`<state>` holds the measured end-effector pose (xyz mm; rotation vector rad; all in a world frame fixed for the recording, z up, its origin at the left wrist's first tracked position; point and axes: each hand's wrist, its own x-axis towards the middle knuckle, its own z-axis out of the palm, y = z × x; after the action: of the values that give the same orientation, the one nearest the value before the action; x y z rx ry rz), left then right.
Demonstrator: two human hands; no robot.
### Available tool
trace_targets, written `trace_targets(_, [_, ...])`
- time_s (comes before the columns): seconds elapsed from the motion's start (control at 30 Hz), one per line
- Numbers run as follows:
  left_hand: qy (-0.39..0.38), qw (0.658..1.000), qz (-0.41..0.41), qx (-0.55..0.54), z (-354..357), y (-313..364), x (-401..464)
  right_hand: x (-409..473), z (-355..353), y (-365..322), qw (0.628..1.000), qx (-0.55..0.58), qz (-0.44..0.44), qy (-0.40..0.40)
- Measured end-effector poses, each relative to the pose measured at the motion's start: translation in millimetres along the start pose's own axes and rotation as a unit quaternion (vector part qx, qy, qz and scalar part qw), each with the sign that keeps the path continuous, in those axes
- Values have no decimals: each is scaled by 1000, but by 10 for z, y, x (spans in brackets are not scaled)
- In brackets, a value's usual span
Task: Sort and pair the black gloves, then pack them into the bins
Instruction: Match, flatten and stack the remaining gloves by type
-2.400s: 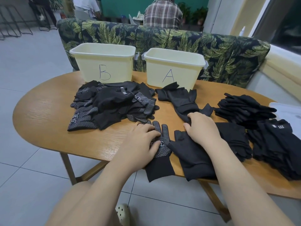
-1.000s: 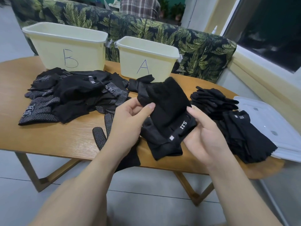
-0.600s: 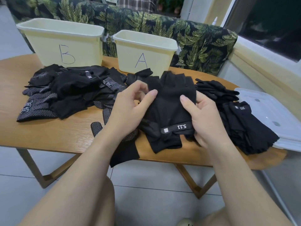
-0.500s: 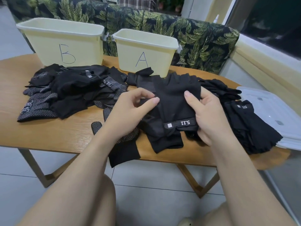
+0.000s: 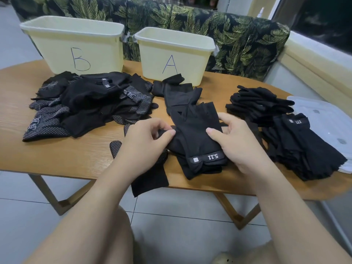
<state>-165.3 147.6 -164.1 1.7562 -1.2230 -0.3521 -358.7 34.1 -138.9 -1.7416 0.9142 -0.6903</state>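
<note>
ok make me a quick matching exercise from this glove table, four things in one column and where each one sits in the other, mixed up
Things:
1. bin marked B
2. bin marked A
3. heap of dotted-grip gloves
4. glove with the 5.11 cuff band

Places:
a. held between the left hand and the right hand at the near edge of the table
b. far side of the table, on the right of the two bins
c. far left of the table
d. spread on the table in front of the left-side bin

Pairs: 1-c, 2-b, 3-d, 4-a
</note>
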Motion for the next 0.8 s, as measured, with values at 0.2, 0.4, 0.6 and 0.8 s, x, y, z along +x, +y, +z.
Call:
trace_targets(0.2, [-4, 999, -20, 49, 7, -17, -1, 14, 58, 148, 981, -176, -38, 64])
trace_targets(0.4, [7, 997, -19, 79, -5, 9, -27, 1, 127, 168, 962, -237, -58, 125])
trace_targets(0.6, [32, 990, 2, 135, -1, -4, -55, -70, 218, 101, 929, -328, -98, 143])
trace_targets(0.8, [-43, 973, 156, 165, 155, 163, -91, -122, 230, 54, 905, -376, -125, 153])
